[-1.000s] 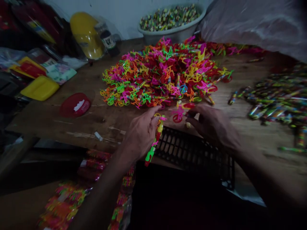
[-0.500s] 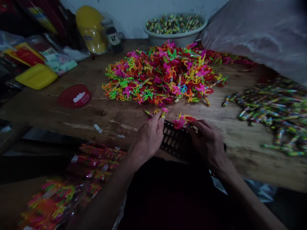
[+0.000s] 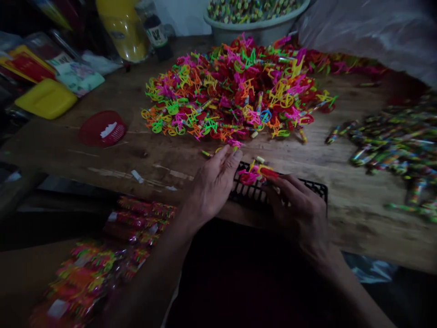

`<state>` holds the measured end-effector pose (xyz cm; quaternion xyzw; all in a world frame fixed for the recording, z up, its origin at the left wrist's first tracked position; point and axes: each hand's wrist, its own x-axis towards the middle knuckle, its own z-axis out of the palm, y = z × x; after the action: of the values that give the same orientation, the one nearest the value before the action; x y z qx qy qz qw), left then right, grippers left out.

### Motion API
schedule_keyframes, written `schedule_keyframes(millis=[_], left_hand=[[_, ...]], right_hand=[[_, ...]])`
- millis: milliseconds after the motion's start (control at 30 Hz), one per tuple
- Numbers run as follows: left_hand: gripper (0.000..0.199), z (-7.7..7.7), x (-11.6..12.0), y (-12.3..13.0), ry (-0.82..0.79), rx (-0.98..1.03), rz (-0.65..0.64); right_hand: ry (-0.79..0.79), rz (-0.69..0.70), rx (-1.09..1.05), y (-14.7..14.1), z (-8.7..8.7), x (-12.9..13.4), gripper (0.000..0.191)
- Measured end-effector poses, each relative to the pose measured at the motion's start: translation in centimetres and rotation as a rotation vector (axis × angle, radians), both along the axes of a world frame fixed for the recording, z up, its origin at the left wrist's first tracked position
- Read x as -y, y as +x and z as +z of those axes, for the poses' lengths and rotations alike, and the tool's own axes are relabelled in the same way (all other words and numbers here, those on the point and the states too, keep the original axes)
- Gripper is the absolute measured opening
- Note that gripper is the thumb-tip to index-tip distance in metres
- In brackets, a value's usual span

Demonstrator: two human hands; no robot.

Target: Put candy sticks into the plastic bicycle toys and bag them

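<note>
My left hand [image 3: 214, 184] is closed, thumb and fingers pinched on a small plastic toy; its pink tip [image 3: 235, 143] sticks out past the fingertips. My right hand [image 3: 303, 205] is closed on a bunch of pink, yellow and red plastic toys [image 3: 252, 175], held above a black slotted tray [image 3: 251, 193] at the table's front edge. The right hand hides part of that tray. Beyond my hands lies a big heap of bright plastic toys [image 3: 225, 95], some with patterned candy tubes. A tube end [image 3: 205, 153] shows just past my left hand.
At the right lies a pile of patterned tubes [image 3: 392, 141]. A grey basin [image 3: 256, 33] of similar tubes stands at the back. A red dish [image 3: 102, 129], a yellow container [image 3: 46, 99] and a dark-lidded jar [image 3: 157, 36] are at left. Bagged toys [image 3: 136, 223] lie below the table edge.
The view has tilted down and shifted slightly. My left hand has moved a little up and right; the right hand keeps its bunch, and more of the black tray shows behind it.
</note>
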<state>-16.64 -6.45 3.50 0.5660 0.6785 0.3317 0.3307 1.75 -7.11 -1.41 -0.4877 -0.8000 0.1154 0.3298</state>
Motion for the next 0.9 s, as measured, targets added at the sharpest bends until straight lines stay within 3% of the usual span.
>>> schedule_keyframes(millis=[133,367,500,667,767,900], left_hand=[[0.052,0.3,1.0,-1.0,-0.042,0.104,0.005],[0.049,-1.0,2.4,-0.7,-0.017,0.255,-0.023],[0.045,-1.8,2.3,-0.5,0.03,0.241,-0.022],[0.048,-2.0,2.5,-0.5,-0.02,0.305,0.016],[0.048,-2.0,2.6,-0.5,-0.02,0.312,0.004],[0.045,-1.8,2.4,-0.8,-0.007,0.321,-0.045]], right_hand=[[-0.01,0.107,0.135,1.1,-0.3,0.1,0.019],[-0.052,0.29,-0.048,-0.2,-0.8,1.0,0.015],[-0.044,0.271,-0.087,-2.1,-1.0,0.7,0.019],[-0.06,0.112,-0.198,-4.5,-1.4,0.9,0.009],[-0.12,0.143,-0.179,-5.3,-2.0,1.0,0.012],[-0.085,0.229,-0.13,-5.3,-2.4,0.6,0.02]])
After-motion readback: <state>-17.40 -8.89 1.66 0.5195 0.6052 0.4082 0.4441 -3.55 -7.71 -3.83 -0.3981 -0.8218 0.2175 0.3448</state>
